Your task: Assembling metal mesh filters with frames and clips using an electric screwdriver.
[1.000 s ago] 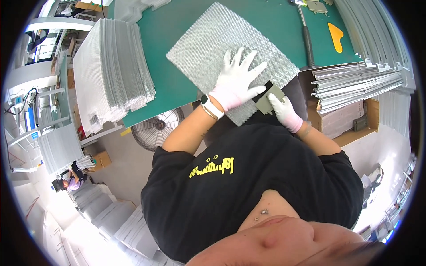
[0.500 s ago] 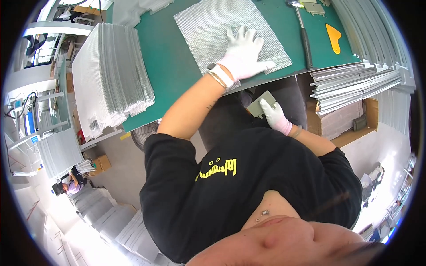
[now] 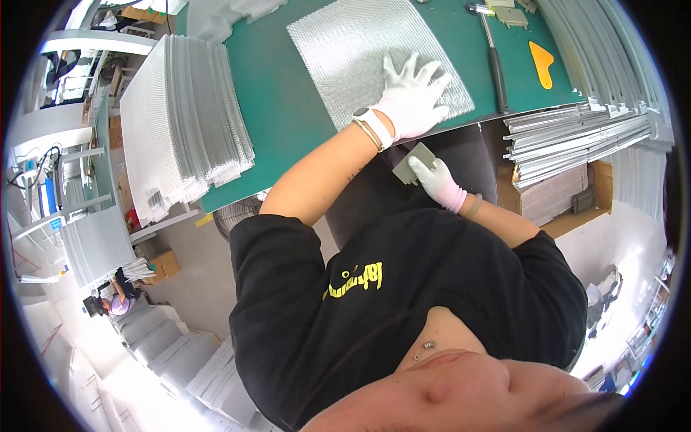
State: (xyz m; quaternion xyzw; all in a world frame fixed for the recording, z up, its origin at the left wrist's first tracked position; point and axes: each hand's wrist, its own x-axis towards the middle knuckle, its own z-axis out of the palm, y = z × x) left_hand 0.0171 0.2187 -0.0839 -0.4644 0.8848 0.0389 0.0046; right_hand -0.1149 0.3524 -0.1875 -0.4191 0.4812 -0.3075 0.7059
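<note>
Closest in, the right hand point(image 3: 437, 180) in its white glove sits below the table's near edge, in front of the black shirt, fingers pinched around a small flat grey block point(image 3: 412, 165) that tilts up toward the bench. Just beyond it, across the edge, the left hand point(image 3: 412, 97) lies flat with fingers spread wide, gripping nothing, palm pressed on the near right corner of the silvery mesh sheet point(image 3: 360, 54). So the sheet lies straight ahead and above both hands, on the green table point(image 3: 281, 101), its long axis running away from the person and leaning a little left; the left hand is already on it, the right one is just short of it, with only the table edge between block and sheet. Further out to the right lie a long-handled tool point(image 3: 495, 61) and an orange scraper point(image 3: 541, 62), well apart from both hands. Off to the left, a tall stack of similar mesh panels point(image 3: 180, 122) stands on the table's end.
</note>
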